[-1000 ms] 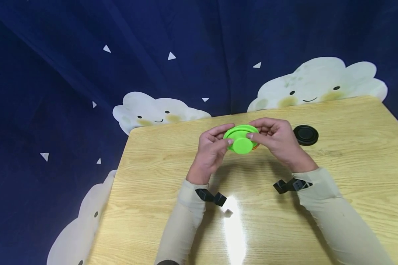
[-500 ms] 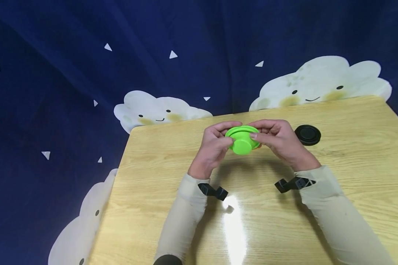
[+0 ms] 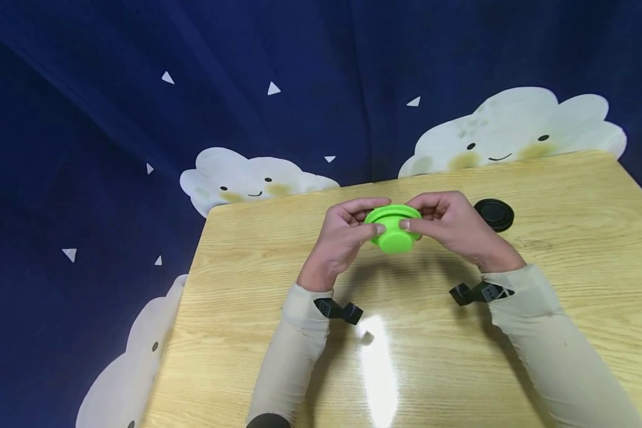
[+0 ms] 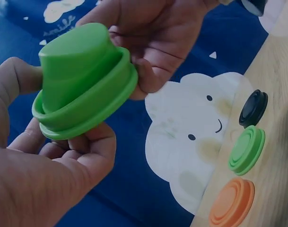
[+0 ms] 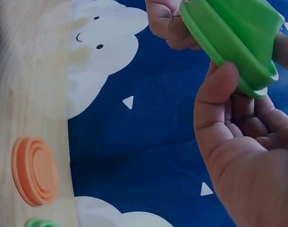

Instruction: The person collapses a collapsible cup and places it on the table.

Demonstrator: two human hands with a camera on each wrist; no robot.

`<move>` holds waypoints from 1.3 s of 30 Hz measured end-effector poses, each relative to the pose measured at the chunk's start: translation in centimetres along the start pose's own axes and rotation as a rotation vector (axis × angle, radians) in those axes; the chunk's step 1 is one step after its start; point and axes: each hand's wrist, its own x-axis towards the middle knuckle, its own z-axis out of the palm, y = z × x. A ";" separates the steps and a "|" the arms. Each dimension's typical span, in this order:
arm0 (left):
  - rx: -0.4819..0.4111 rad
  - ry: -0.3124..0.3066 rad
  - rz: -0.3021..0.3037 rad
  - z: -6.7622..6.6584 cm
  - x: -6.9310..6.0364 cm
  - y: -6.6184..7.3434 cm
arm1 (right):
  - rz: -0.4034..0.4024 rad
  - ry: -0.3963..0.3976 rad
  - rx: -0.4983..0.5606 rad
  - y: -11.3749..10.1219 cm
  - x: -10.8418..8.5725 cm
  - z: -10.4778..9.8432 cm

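A bright green collapsible silicone cup (image 3: 396,241) is held up above the far part of the table, its flat base turned toward me. My left hand (image 3: 342,241) grips it from the left, thumb on the side wall and fingers at the wide rim. From the right, my right hand (image 3: 452,229) pinches it likewise. Seen in the left wrist view, the cup (image 4: 80,71) is part extended: its narrow base section stands out and a fold runs around by the rim. In the right wrist view, fingertips press along the rim of the cup (image 5: 233,42).
On the wooden table (image 3: 235,261), a black collapsed disc (image 3: 494,214) lies right of my right hand. The left wrist view shows a green disc (image 4: 247,150) and an orange disc (image 4: 232,203) in line with it. A blue cloud-print curtain (image 3: 299,71) hangs behind.
The cup's base now stands out further from the rim than a second ago. My left thumb has shifted inward along its wall. Both hands stay at nearly the same place.
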 end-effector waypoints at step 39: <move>0.818 0.425 0.726 2.4 0.2 -2.8 | -0.303 0.379 -0.612 0.7 1.1 3.3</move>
